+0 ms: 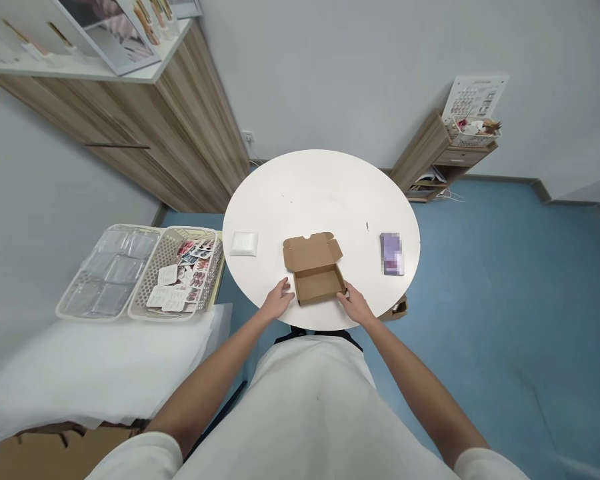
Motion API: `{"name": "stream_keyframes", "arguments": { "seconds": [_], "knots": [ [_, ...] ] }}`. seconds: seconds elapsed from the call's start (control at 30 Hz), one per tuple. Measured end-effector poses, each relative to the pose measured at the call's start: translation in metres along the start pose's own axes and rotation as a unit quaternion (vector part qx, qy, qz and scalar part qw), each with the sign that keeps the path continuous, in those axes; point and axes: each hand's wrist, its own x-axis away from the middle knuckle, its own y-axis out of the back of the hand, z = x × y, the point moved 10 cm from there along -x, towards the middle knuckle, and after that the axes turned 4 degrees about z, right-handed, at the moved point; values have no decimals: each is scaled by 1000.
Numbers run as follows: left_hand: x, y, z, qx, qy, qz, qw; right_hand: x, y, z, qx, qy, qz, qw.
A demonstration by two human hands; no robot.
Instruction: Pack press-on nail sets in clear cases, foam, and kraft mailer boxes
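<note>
A brown cardboard mailer box (pixel 320 285) sits on the white round table (pixel 330 187), its lid folded back away from me and its inside bare. My right hand (pixel 355 303) grips the box's near right corner, thumb and fingers on the side wall. Just left of the box is my left hand (pixel 279 300), its fingers apart and nothing in them; a small gap seems to separate it from the box wall. A flat white packet (pixel 244 244) lies on the table's left side. Over on the right lies a purple booklet or pack (pixel 392 253), partly blurred.
Left of the table stand two white baskets, one with clear plastic packets (pixel 110 267), the other with printed cards (pixel 187 273). A wooden cabinet (pixel 190 127) is at the back left. A small shelf (pixel 425 157) stands behind right. An open carton (pixel 397 309) shows below the table edge.
</note>
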Motion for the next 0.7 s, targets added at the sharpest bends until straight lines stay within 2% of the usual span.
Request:
{"name": "stream_keyframes", "arguments": {
  "seconds": [0.1,0.23,0.27,0.37,0.5,0.63,0.7],
  "knots": [
    [-14,-4,-9,-31,41,-34,998,-9,2,0,-16,-31,-9,999],
    [-32,-2,-24,-196,90,-52,975,-32,13,-2,144,-120,1,982],
    [-36,-1,-27,-228,100,-55,967,-39,13,0,186,-124,17,975],
    [-42,2,-33,-276,108,-63,953,-55,12,6,228,-115,48,966],
    [-34,3,-26,-243,114,-68,961,-53,12,5,237,-98,61,965],
    [-17,-12,-19,-108,73,-58,990,-38,11,2,185,-23,51,981],
    [-13,-24,-23,-60,38,-43,997,-34,6,-1,141,3,59,988]
  ]
}}
